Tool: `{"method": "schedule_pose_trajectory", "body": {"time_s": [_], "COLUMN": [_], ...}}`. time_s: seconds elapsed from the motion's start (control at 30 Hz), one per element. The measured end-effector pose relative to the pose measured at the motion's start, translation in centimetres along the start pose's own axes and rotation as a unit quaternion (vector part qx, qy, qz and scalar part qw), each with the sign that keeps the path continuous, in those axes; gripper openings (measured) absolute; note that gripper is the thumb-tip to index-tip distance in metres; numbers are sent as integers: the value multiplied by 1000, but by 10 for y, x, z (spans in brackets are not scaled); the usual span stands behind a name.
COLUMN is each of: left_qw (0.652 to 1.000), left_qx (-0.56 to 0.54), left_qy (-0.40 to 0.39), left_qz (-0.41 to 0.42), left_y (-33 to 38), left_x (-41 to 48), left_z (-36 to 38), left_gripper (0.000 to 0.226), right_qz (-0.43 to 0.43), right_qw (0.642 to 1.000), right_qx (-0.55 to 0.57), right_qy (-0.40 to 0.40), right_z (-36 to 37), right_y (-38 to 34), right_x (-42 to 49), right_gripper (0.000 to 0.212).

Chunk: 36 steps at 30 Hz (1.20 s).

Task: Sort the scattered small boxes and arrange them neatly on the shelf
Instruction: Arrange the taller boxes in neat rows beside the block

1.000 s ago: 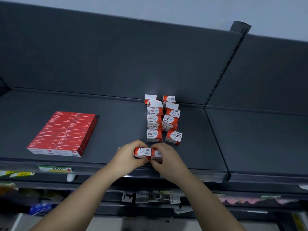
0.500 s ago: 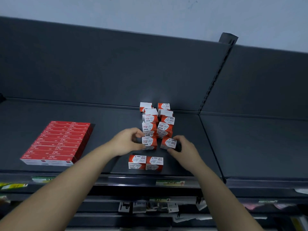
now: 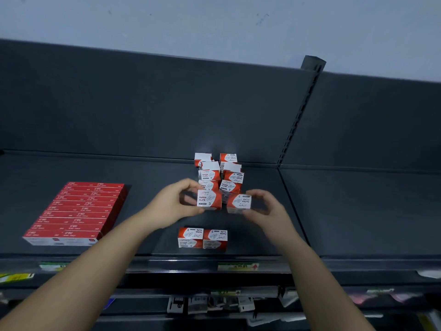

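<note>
Nearest, on the front rail of the shelf (image 3: 143,177), sits a price label (image 3: 237,266). Just behind that front edge a front pair (image 3: 202,238) of paper-clip boxes lies side by side, touching and squared to the edge. Further in, the left hand (image 3: 171,201) grips the left box (image 3: 209,199) between thumb and curled fingers, and the right hand (image 3: 265,209) grips the right box (image 3: 239,202) the same way. These boxes are close but apart; whether they are lifted or resting I cannot tell. Behind them two rows (image 3: 220,177) of the same boxes run to the rear edge, several askew.

The step looks like taking the next two boxes from the rows. The next move likely calls for drawing them forward, closing the gap and setting them flush with the front pair.

Toward the left edge lies a block of flat red boxes (image 3: 78,211). The shelf is dark grey metal with a back panel (image 3: 143,103), a slotted upright (image 3: 303,111) and a pale wall (image 3: 214,20) above.
</note>
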<state>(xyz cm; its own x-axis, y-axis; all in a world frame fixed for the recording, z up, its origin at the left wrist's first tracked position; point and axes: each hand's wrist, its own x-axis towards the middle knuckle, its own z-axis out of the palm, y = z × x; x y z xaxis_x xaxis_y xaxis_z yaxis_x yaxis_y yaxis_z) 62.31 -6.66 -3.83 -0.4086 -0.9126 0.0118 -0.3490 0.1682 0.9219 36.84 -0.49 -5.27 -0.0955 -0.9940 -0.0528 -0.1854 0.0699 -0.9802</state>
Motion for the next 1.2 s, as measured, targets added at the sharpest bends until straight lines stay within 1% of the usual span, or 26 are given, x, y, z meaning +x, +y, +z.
{"method": "schedule_pose_trajectory", "body": {"time_s": [0.1, 0.2, 0.3, 0.37, 0.47, 0.6, 0.63, 0.67, 0.73, 0.77, 0.8, 0.9, 0.97, 1.03, 1.2], "left_qw": [996, 986, 974, 972, 969, 964, 962, 961, 962, 963, 963, 962, 964, 965, 969], "left_qx": [-87, -166, -226, -234, -240, -256, -261, -265, -264, -263, -264, -267, -262, -257, -243], "left_qy": [-6, -14, 10, 20, 29, 45, 45, 44, 33, 24, 14, -12, -18, -17, -25], "left_qz": [11, 7, 15, 30, 50, 60, 61, 60, 58, 56, 55, 50, 48, 43, 44], "left_y": [17, 35, 47, 52, 59, 65, 66, 66, 65, 66, 66, 67, 68, 70, 74], "left_x": [-6, -12, -17, -19, -21, -24, -24, -25, -27, -28, -29, -30, -30, -31, -34], "left_z": [2, 10, 14, 17, 22, 27, 28, 28, 29, 30, 31, 35, 39, 42, 48], "left_gripper": [43, 42, 42, 43, 44, 46, 46, 46, 45, 45, 45, 50, 48, 48, 48], "right_qz": [-4, -27, -53, -69, -84, -66, -54, -43, -26, -17, -9, 0, 6, 15, -15], "right_qw": [986, 965, 960, 963, 964, 951, 951, 952, 960, 968, 977, 989, 987, 983, 980], "right_qx": [167, 254, 272, 259, 254, 302, 305, 304, 279, 248, 209, 97, 60, 48, -58], "right_qy": [-25, -53, -51, -31, -9, -5, 0, 3, -11, -28, -49, -109, -146, -174, -189], "right_z": [2, 3, 3, 4, 4, -5, -9, -13, -21, -25, -28, -36, -40, -42, -50], "right_y": [-18, -36, -51, -57, -64, -69, -69, -69, -71, -72, -73, -75, -77, -81, -86], "right_x": [-5, -10, -17, -20, -23, -23, -23, -22, -22, -22, -23, -25, -26, -28, -27], "right_gripper": [40, 41, 46, 47, 41, 54, 53, 46, 26, 20, 17, 23, 27, 32, 37]}}
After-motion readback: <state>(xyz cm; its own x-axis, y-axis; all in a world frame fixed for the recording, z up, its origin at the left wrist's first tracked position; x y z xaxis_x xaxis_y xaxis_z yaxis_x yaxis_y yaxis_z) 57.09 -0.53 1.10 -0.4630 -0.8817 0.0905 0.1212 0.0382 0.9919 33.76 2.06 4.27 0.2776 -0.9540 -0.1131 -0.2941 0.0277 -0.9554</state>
